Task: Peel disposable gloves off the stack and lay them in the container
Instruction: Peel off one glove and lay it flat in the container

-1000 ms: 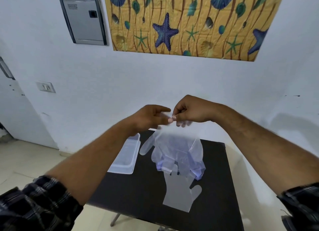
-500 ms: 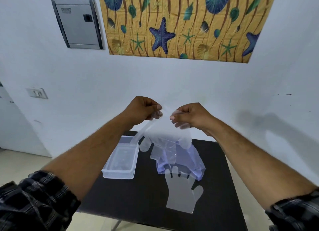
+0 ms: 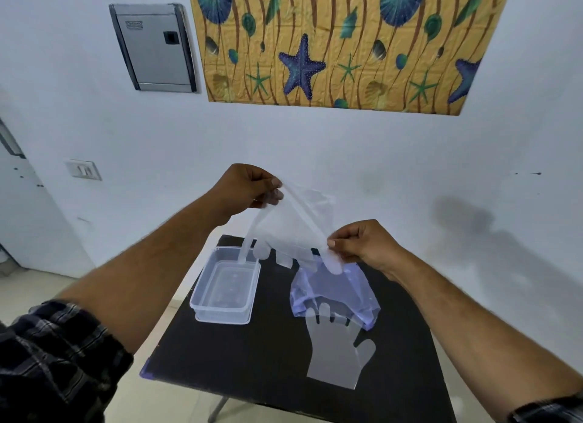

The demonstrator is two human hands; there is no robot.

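Container [image 3: 224,291] left of glove stack [image 3: 334,293] (both on table [image 3: 239,356]).

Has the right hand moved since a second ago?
Yes. The right hand has dropped and drawn away from the left hand, now lower, nearer the black table.

Clear glove [image 3: 285,233] aloft above empty container [image 3: 224,288]

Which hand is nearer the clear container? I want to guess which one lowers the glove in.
Left. The left hand is raised above the container's far end; the right hand is off to its right, above the bluish glove bag.
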